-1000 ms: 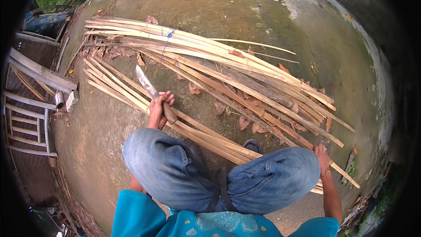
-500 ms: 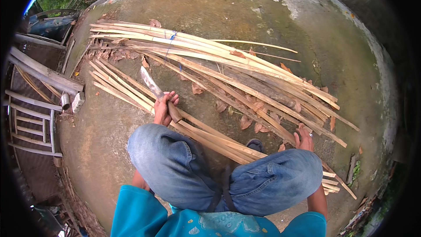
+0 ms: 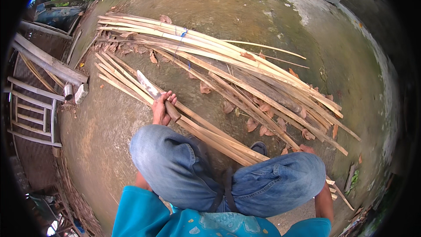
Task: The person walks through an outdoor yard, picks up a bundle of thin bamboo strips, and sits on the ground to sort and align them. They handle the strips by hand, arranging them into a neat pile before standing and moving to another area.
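Head view, clock centred on its middle: the left hand [image 3: 161,108], at 9 o'clock, is closed on a knife [image 3: 151,88] near where the blade meets the wooden handle [image 3: 173,111], the tip pointing between 10 and 11; below that hand, a bunch of pale strips [image 3: 210,138] runs from 10 o'clock toward 5 and passes behind the right knee [image 3: 302,171]; the right hand [image 3: 308,149], near 4 o'clock, is at the lower ends of long brown strips [image 3: 280,132], but the knee hides most of it, so I cannot tell its grip; a larger pile of strips [image 3: 263,69], with blue string [image 3: 183,33] at 11 o'clock, spreads toward 3, dry leaves [image 3: 251,124] among it.
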The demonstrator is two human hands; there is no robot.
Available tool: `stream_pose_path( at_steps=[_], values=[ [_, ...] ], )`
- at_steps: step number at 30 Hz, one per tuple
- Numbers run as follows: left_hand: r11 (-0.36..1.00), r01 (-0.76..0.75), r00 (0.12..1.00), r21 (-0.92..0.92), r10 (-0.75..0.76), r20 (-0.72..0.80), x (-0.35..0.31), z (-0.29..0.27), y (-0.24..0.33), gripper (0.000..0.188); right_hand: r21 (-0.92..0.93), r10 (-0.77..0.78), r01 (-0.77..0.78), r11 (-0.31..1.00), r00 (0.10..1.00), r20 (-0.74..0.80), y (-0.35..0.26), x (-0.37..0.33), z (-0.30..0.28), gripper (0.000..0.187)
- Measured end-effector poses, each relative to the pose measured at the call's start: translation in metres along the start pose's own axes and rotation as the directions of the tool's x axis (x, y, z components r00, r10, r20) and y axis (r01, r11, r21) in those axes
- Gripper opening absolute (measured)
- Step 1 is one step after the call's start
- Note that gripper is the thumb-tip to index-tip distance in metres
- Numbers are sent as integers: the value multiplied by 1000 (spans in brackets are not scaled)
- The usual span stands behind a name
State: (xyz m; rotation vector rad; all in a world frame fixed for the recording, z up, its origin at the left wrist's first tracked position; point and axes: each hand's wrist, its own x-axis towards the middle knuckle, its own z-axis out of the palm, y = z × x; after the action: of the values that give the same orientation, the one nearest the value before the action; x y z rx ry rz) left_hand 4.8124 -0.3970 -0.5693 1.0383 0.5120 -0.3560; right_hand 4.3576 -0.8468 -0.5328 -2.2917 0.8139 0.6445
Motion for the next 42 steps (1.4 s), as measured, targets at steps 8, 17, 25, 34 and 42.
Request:
stream_pose_path(
  at_steps=[8, 17, 25, 34, 42],
  values=[
    [861, -499, 831, 99, 508, -227, -3, 6, 61, 22, -62, -49, 58, 996, 990, 132, -51, -33, -46, 20],
    [660, -647, 658, 381, 737, -158, -34, 42, 90, 18, 382, -706, 748, 542, 652, -276, -305, 120, 79, 39],
    [796, -519, 796, 312, 583, -163, -6, -15, 64, 12, -192, -376, 327, 925, 854, -359, -206, 158, 92, 36],
    [819, -462, 846, 339, 522, -108, -3, -9, 51, 16, -292, -518, 448, 845, 821, -241, -196, 148, 59, 14],
    [846, -427, 863, 320, 487, -135, -1, -13, 51, 14, 532, -186, 51, 845, 961, 204, -174, 118, -15, 40]
  ],
)
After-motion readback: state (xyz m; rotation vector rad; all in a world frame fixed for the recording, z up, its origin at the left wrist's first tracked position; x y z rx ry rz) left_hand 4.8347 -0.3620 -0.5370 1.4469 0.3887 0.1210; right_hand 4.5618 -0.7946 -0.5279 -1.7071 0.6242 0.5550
